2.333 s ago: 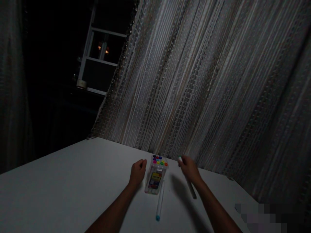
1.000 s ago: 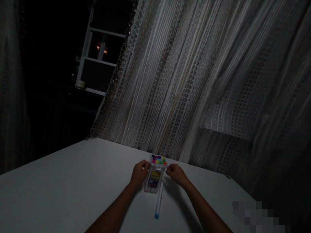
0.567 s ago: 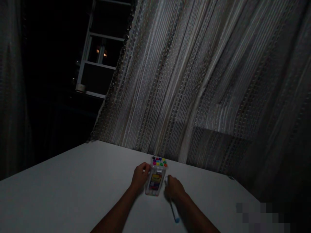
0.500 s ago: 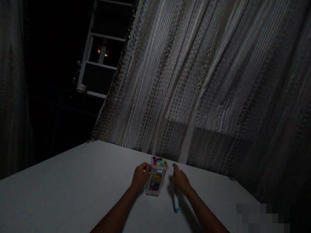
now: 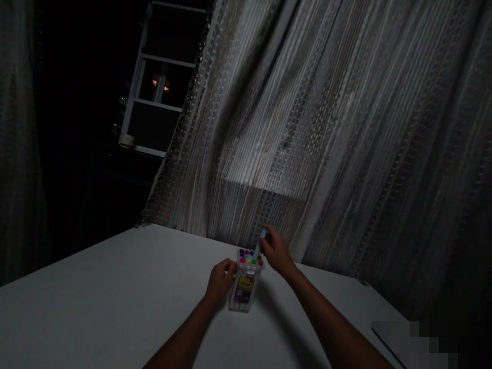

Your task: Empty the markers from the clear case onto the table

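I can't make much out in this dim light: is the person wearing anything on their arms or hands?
Nothing that shows. The left hand and right hand are bare, without gloves, and both forearms are uncovered with no sleeves in view. The light is too dim to rule out small rings.

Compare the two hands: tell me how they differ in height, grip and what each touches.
The left hand sits low on the white table, steadying the side of the clear marker case; the right hand is raised above the case's top. The left grips the case, while the right pinches a marker. Both meet at the case.
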`<state>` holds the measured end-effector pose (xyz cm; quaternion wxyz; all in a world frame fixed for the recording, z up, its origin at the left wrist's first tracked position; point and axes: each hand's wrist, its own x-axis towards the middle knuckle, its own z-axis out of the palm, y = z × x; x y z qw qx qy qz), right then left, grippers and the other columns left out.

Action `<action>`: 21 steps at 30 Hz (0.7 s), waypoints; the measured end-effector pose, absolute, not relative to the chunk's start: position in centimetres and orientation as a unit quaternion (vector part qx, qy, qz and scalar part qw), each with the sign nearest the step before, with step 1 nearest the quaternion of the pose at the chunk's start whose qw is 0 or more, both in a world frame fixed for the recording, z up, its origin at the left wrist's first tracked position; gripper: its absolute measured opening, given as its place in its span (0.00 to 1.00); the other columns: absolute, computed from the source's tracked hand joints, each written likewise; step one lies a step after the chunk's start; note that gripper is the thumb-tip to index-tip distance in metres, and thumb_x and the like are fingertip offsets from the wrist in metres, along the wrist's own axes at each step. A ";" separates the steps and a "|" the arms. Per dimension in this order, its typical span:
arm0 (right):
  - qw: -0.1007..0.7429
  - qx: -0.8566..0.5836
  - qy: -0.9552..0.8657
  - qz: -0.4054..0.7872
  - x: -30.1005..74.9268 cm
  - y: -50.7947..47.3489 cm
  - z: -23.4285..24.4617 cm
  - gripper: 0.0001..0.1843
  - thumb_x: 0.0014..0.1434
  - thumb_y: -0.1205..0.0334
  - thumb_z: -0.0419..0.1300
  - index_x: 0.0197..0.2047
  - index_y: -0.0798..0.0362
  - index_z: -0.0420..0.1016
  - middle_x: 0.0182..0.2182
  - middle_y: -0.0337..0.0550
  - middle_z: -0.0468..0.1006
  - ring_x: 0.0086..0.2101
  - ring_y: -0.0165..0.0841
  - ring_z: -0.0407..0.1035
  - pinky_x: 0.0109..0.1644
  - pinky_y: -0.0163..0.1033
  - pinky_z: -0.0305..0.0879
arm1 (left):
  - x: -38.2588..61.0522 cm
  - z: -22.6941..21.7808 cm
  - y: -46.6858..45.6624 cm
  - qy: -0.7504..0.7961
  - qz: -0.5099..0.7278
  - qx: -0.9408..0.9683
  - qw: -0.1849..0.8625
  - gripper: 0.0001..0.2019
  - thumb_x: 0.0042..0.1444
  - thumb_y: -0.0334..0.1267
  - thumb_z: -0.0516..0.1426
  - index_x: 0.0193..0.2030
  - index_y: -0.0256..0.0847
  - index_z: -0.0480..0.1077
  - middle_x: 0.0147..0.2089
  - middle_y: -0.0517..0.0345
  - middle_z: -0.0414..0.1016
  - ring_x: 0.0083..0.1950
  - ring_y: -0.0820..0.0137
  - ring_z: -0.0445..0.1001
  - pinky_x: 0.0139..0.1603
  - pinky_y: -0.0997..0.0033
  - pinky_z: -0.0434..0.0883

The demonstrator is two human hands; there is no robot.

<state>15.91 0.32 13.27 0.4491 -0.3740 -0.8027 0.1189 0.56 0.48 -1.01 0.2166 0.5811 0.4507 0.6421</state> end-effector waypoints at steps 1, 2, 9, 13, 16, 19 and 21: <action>0.422 -0.383 -0.814 0.115 15.6 0.4 12.7 0.21 0.56 0.63 0.49 0.52 0.57 0.67 0.26 0.40 0.71 0.24 0.31 0.65 0.31 0.35 0.62 | 0.6 -1.0 0.5 0.449 0.643 0.581 0.219 0.16 0.56 0.46 0.47 0.24 0.40 0.65 0.25 0.59 0.69 0.30 0.69 0.68 0.29 0.73 0.65; 0.395 -0.390 -0.825 0.106 15.5 0.5 12.2 0.19 0.56 0.64 0.50 0.49 0.57 0.70 0.27 0.40 0.71 0.26 0.32 0.66 0.32 0.36 0.62 | 0.6 -1.0 0.5 0.448 0.643 0.580 0.223 0.16 0.56 0.47 0.47 0.24 0.40 0.64 0.25 0.59 0.69 0.30 0.70 0.68 0.30 0.73 0.65; 0.303 -0.394 -0.867 0.018 15.4 0.3 11.0 0.11 0.56 0.64 0.54 0.34 0.56 0.78 0.35 0.47 0.74 0.39 0.37 0.66 0.46 0.40 0.60 | 0.7 -0.5 0.0 0.452 0.636 0.578 0.239 0.16 0.55 0.49 0.47 0.25 0.40 0.63 0.25 0.60 0.68 0.30 0.70 0.67 0.30 0.73 0.65; 0.380 -0.384 -0.835 0.104 15.8 0.6 9.1 0.17 0.59 0.60 0.50 0.46 0.56 0.74 0.44 0.50 0.73 0.47 0.38 0.65 0.53 0.43 0.59 | 0.7 -0.2 -0.2 0.451 0.640 0.574 0.240 0.16 0.56 0.48 0.46 0.24 0.41 0.61 0.25 0.61 0.66 0.29 0.70 0.66 0.30 0.73 0.65; 0.460 -0.382 -0.775 0.202 16.0 0.4 7.2 0.24 0.59 0.51 0.51 0.55 0.55 0.66 0.52 0.52 0.68 0.53 0.40 0.60 0.58 0.46 0.56 | 0.7 -0.1 -0.4 0.441 0.647 0.571 0.246 0.14 0.56 0.48 0.47 0.25 0.42 0.60 0.25 0.61 0.67 0.29 0.70 0.67 0.30 0.73 0.65; 0.495 -0.366 -0.718 0.324 15.7 -0.3 5.0 0.35 0.55 0.46 0.55 0.61 0.54 0.56 0.54 0.52 0.67 0.53 0.41 0.62 0.58 0.47 0.58 | 0.6 -0.4 -0.5 0.442 0.652 0.571 0.232 0.12 0.54 0.45 0.49 0.26 0.41 0.62 0.26 0.60 0.69 0.30 0.69 0.69 0.31 0.72 0.65; 0.509 -0.344 -0.686 0.389 15.3 -0.7 3.2 0.41 0.50 0.47 0.60 0.62 0.51 0.50 0.54 0.51 0.67 0.52 0.42 0.64 0.55 0.47 0.62 | 0.6 -0.6 -0.3 0.452 0.656 0.565 0.216 0.10 0.52 0.44 0.50 0.25 0.41 0.62 0.25 0.60 0.69 0.30 0.69 0.68 0.31 0.72 0.65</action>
